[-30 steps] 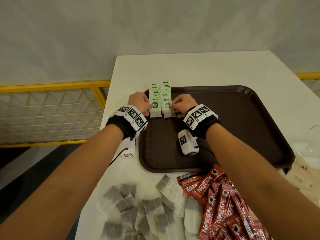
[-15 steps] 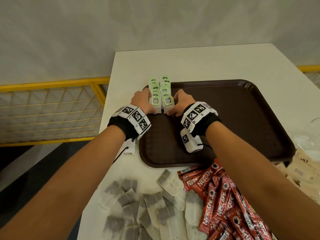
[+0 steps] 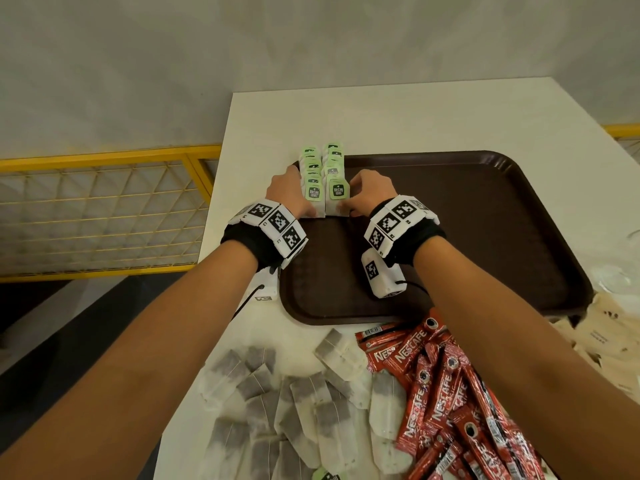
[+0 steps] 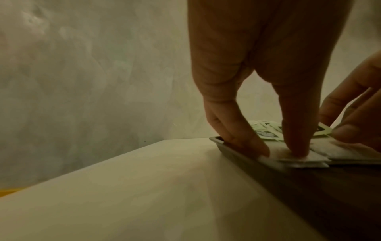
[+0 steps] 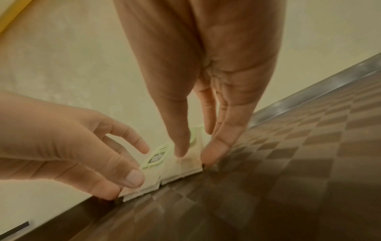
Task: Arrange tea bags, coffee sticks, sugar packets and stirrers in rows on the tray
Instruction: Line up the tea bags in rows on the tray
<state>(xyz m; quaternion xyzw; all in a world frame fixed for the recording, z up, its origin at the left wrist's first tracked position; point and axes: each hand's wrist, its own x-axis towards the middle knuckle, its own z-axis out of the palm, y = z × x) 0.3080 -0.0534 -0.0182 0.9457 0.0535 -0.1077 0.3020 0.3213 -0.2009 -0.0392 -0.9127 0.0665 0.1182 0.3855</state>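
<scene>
A white table [image 3: 433, 112] fills the centre of the head view, with a yellow railing [image 3: 104, 161] at left. A dark brown tray [image 3: 485, 237] is set on the table, right of centre. Two rows of tea bags [image 3: 323, 178] with green tags are laid side by side at the tray's upper left corner, the far ends reaching over its rim.

The rows are flanked by both hands. The left hand [image 3: 287, 195] is placed against the left row, its fingers [image 4: 243, 138] straight and pressed down on the nearest bag beside the tray rim. The right hand [image 3: 372, 194] is placed against the right row, its fingers [image 5: 216, 146] extended and touching that row's outer edge and top. Nothing is grasped by either hand.

At the bottom of the head view, loose tea bags [image 3: 277, 410] are piled on the table, with red coffee sticks [image 3: 450, 393] to their right. Pale packets [image 3: 595, 334] are seen at the right edge.
</scene>
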